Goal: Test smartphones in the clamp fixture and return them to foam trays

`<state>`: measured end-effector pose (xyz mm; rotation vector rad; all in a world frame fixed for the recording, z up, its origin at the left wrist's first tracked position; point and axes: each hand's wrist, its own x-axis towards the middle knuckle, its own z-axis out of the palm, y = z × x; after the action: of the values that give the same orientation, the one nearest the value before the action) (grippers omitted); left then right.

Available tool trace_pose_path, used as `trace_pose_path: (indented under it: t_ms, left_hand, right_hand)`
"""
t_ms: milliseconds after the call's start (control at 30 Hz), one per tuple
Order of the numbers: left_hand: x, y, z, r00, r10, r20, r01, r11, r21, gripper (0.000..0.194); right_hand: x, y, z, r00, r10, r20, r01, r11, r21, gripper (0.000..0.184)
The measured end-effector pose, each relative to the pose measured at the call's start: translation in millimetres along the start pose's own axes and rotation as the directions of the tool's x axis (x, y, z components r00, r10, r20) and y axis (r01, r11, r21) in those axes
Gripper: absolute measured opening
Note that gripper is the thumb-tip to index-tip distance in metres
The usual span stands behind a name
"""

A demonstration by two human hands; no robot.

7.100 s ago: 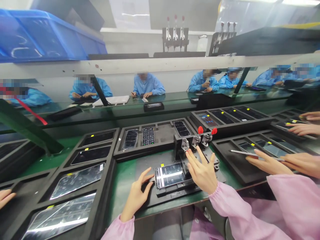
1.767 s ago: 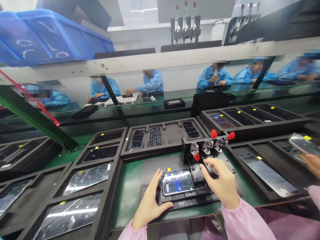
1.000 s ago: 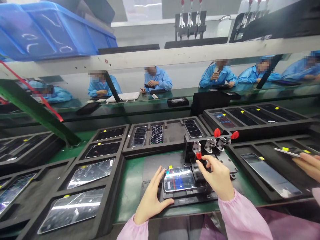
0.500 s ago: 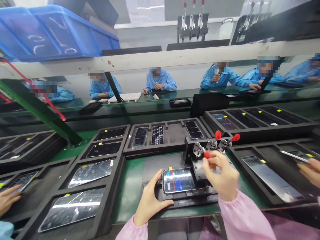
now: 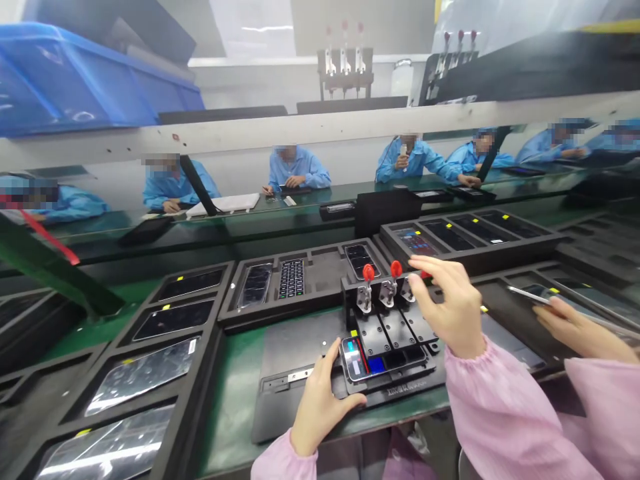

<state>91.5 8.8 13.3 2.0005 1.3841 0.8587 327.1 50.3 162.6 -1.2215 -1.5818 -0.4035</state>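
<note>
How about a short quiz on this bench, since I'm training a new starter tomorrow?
1. Which hand rests against the phone in the black fixture?
2. True or false: the right hand is pressing flat on the phone's screen.
3. How many red-handled toggle clamps stand at the back of the fixture?

Key:
1. The left hand, with its fingers and thumb at the phone's edge.
2. False: it is raised up by the clamps, above the fixture.
3. Three, the third partly hidden behind the right hand.
</note>
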Motion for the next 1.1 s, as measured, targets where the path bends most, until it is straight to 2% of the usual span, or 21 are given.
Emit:
trace_pose_path:
  t_ms: [100, 200, 367, 533, 667, 867, 1000, 1067, 1100]
  left_hand:
    - [3, 3, 3.2, 1.0, -0.002, 0.024, 0.003, 1.0, -0.024, 0.094]
    - [4, 4, 2.5, 0.999, -0.009, 0.036, 0.01, 0.999, -0.04, 0.092]
    - [5, 5, -1.8, 1.0, -0.005, 0.03, 0.006, 1.0, -0.023, 0.09]
    - [-1, -9, -23.6, 0.998, -0.052, 0.024, 0.052, 0.999, 0.014, 0.093]
    - [-7, -19, -36.6, 0.997, -0.067, 0.048, 0.065, 0.997, 0.048, 0.09]
    - [-14, -25, -39.1, 0.996, -0.089, 0.029, 0.087, 0.994, 0.059, 0.096]
    - [-19, -28, -46.3, 0.998, -0.063, -0.015, 0.065, 0.993, 0.096, 0.095]
    - [-20, -28, -48.8, 0.999, -0.027, -0.017, 0.029, 0.991, 0.129, 0.09]
    - [-20, -27, -49.2, 1.0, -0.001, -0.008, 0.002, 0.99, 0.142, 0.087]
  right_hand:
    - [11, 7, 10, 0.98, -0.104, 0.168, 0.118, 0.99, -0.078, 0.026]
    - [17, 10, 18, 0.955, -0.121, 0.271, 0.165, 0.975, -0.148, 0.022]
    - [20, 11, 17, 0.947, -0.125, 0.297, 0.179, 0.97, -0.163, 0.021]
    - [18, 12, 16, 0.944, -0.134, 0.302, 0.198, 0.961, -0.193, 0.021]
    - [17, 12, 18, 0.952, -0.13, 0.276, 0.195, 0.955, -0.223, 0.021]
    - [17, 2, 13, 0.969, -0.145, 0.198, 0.188, 0.957, -0.221, 0.012]
    - [-16, -13, 0, 0.995, -0.091, 0.035, 0.097, 0.973, -0.209, 0.009]
    - [-43, -17, -3, 0.998, -0.056, -0.039, 0.044, 0.964, -0.264, 0.006]
    - [-56, -17, -3, 0.997, -0.055, -0.056, 0.035, 0.951, -0.307, 0.011]
